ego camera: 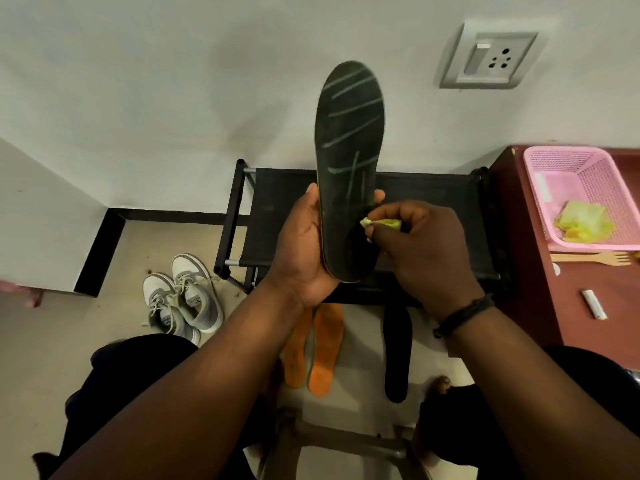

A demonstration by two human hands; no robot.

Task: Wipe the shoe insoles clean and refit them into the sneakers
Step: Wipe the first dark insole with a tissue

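L hand (pixel 304 251) held the black insole (pixel 349 161) upright by its heel end, palm cupped behind the lower edge, thumb on the left rim, fingertips showing at the right rim; most of the insole stood above the grip, toe end up against the wall, pale streaks across its face. R hand (pixel 426 254) pinched a small yellow-green wipe (pixel 381 222) betw. thumb and curled fingers, wipe tip touching the insole's face near the right edge, just above the heel and level w/ the L fingertips. A dark band (pixel 460 315) sat on the R wrist. Below the hands, on the floor, two orange insoles (pixel 323 355) lay side by side, and a second black insole (pixel 396 355) lay apart to their right. Grey-white sneakers (pixel 183 296) stood as a pair on the floor to the left, near the black rack (pixel 433 202) behind the hands. At right, a red-brown surface (pixel 530 271) carried a pink basket (pixel 585 161) w/ crumpled yellow-green wipes (pixel 581 221) inside, a wooden fork (pixel 595 258) just beside the basket, and a small white object (pixel 594 304) nearer the person. A socket (pixel 493 58) sat on the wall, upper right.
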